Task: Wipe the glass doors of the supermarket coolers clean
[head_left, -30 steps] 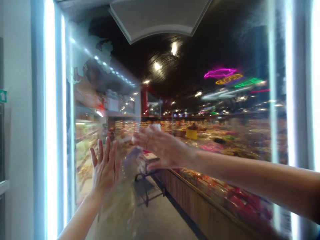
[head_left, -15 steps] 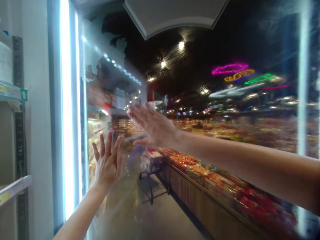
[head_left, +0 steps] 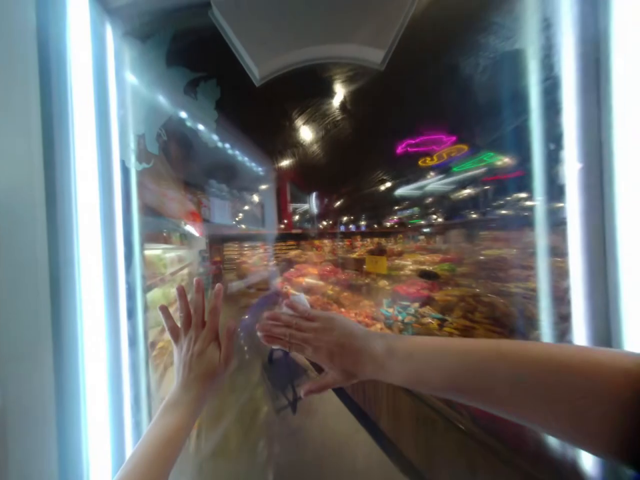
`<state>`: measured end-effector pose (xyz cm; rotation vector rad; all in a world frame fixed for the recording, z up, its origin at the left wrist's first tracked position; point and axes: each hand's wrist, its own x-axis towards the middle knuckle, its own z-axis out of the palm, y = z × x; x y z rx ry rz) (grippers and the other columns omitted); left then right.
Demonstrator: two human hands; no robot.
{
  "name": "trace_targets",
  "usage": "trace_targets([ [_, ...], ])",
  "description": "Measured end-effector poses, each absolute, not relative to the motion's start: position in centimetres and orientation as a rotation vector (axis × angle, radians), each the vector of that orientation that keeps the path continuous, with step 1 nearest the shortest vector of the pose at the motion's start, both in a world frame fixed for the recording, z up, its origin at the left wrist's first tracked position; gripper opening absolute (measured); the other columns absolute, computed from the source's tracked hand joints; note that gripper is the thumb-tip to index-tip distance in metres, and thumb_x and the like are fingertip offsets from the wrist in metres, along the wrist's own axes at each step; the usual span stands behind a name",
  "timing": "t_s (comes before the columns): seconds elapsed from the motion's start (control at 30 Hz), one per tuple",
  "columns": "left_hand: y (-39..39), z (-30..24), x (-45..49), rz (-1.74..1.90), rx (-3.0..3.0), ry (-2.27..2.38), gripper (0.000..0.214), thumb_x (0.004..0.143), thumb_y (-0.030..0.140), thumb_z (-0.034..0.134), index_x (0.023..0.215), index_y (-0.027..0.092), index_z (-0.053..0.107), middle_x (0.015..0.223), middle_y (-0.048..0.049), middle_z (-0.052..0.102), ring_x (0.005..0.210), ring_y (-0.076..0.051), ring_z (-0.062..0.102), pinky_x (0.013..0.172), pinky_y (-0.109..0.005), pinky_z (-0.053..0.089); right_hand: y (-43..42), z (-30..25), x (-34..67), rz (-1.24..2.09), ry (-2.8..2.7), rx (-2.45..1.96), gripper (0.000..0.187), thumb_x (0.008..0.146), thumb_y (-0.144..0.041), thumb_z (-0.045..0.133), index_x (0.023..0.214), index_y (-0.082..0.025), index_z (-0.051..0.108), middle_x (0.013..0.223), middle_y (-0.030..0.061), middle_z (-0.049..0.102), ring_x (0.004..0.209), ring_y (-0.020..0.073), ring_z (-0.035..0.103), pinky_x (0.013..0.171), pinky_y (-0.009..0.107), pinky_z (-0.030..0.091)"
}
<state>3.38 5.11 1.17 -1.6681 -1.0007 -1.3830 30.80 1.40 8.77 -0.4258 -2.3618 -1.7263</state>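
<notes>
**Head view: two bare hands flat against a glass door in a supermarket aisle**

The left hand [head_left: 197, 343] rests on the glass door [head_left: 450, 87] palm forward, its fingers [head_left: 199, 300] spread and pointing up. The right hand [head_left: 320, 340] lies just beside it, pointing left across the pane with fingers pressed together and thumb hanging apart. It presses a white cloth [head_left: 299, 301] to the glass. Only a corner of the cloth shows above the knuckles, so its long axis cannot be told. The door stands upright, with a bright light strip [head_left: 83, 267] running top to bottom at its left edge. Through the pane are long wooden display bins [head_left: 400, 427] heaped with red and orange packaged goods, and a dark trolley [head_left: 283, 383], blurred. Pink, yellow and green neon signs [head_left: 435, 148] glow above, too smeared to read.
</notes>
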Motion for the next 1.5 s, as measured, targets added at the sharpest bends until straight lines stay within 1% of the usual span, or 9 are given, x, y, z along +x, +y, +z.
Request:
trace_targets([
  [0.2,3.7,0.8,8.3,-1.374,-1.679,-0.936,0.080,0.099,0.029,0.055,0.166,0.037,0.011,0.177,-0.0024,0.003,0.163,-0.034,-0.006,0.129,-0.069,-0.006,0.1,8.5,37.8,-1.554,-2.045,-0.706,0.108,0.093,-0.077,0.047,0.167,-0.006,0.011,0.173,0.0121,0.021,0.164,0.0317,0.004,0.134,0.062,0.008],
  [0.37,2.3,0.9,13.3,-1.383,-1.699,-0.875,0.081,0.098,0.030,0.056,0.166,0.037,0.013,0.177,-0.0021,0.003,0.163,-0.035,-0.006,0.129,-0.071,-0.005,-0.8,8.5,40.9,-1.576,-2.217,-0.604,0.099,0.089,-0.080,0.051,0.167,-0.025,0.022,0.172,-0.0011,0.027,0.163,0.0316,0.010,0.133,0.065,0.010],
  [0.5,1.6,1.1,16.3,-1.382,-1.690,-0.854,0.081,0.099,0.031,0.055,0.167,0.035,0.012,0.177,-0.0022,0.003,0.163,-0.034,-0.006,0.129,-0.070,-0.005,-1.3,10.1,42.9,-1.432,-1.911,-0.902,0.094,0.097,-0.069,0.049,0.168,-0.021,0.009,0.173,0.0089,0.026,0.161,0.0421,0.011,0.125,0.080,0.005],
  [0.67,1.0,1.2,19.2,-1.370,-1.685,-0.834,0.080,0.099,0.033,0.055,0.167,0.033,0.013,0.177,-0.0031,0.004,0.163,-0.034,-0.006,0.130,-0.067,-0.007,-1.7,9.1,45.4,-1.454,-2.136,-0.734,0.102,0.093,-0.076,0.048,0.169,-0.019,0.011,0.170,0.0086,0.035,0.161,0.0364,0.020,0.131,0.066,0.017],
  [0.83,0.7,0.2,21.5,-1.353,-1.675,-0.849,0.079,0.099,0.033,0.056,0.167,0.033,0.015,0.177,-0.0039,0.004,0.163,-0.033,-0.005,0.130,-0.066,-0.007,-1.9,6.1,46.2,-1.294,-1.675,-1.016,0.099,0.099,-0.066,0.046,0.168,-0.012,0.001,0.173,0.0175,0.022,0.161,0.0427,0.009,0.127,0.073,0.014],
  [0.97,0.3,-1.4,22.2,-1.342,-1.704,-0.883,0.081,0.098,0.033,0.058,0.166,0.034,0.015,0.177,-0.0044,0.002,0.163,-0.034,-0.006,0.129,-0.069,-0.006,-2.1,3.0,45.7,-1.300,-1.898,-0.903,0.101,0.097,-0.069,0.048,0.168,-0.016,-0.001,0.170,0.0112,0.033,0.162,0.0354,0.016,0.130,0.065,0.018],
  [1.13,-0.4,-4.5,21.2,-1.319,-1.736,-0.965,0.082,0.098,0.030,0.058,0.166,0.035,0.013,0.176,-0.0041,0.001,0.163,-0.033,-0.008,0.128,-0.072,-0.004,-2.5,-0.6,47.0,-1.113,-1.503,-1.131,0.095,0.101,-0.055,0.049,0.168,-0.019,-0.008,0.175,0.0149,0.013,0.161,0.0447,0.007,0.122,0.079,0.016],
  [1.33,-1.2,-8.2,18.9,-1.217,-1.823,-1.074,0.083,0.097,0.030,0.059,0.166,0.035,0.014,0.177,-0.0063,0.002,0.163,-0.037,-0.006,0.127,-0.074,0.000,-2.4,-6.3,42.6,-1.171,-1.809,-1.070,0.089,0.100,-0.056,0.050,0.168,-0.013,0.012,0.170,0.0152,0.031,0.162,0.0352,0.016,0.129,0.064,0.019],
  [1.5,-1.5,-8.8,16.7,-1.229,-1.784,-1.081,0.082,0.097,0.031,0.059,0.166,0.034,0.015,0.176,-0.0060,0.001,0.163,-0.035,-0.008,0.129,-0.070,-0.003,-2.0,-4.8,39.4,-1.080,-1.561,-1.235,0.093,0.101,-0.056,0.049,0.168,-0.009,0.005,0.174,0.0175,0.017,0.163,0.0390,0.000,0.127,0.070,0.014],
])
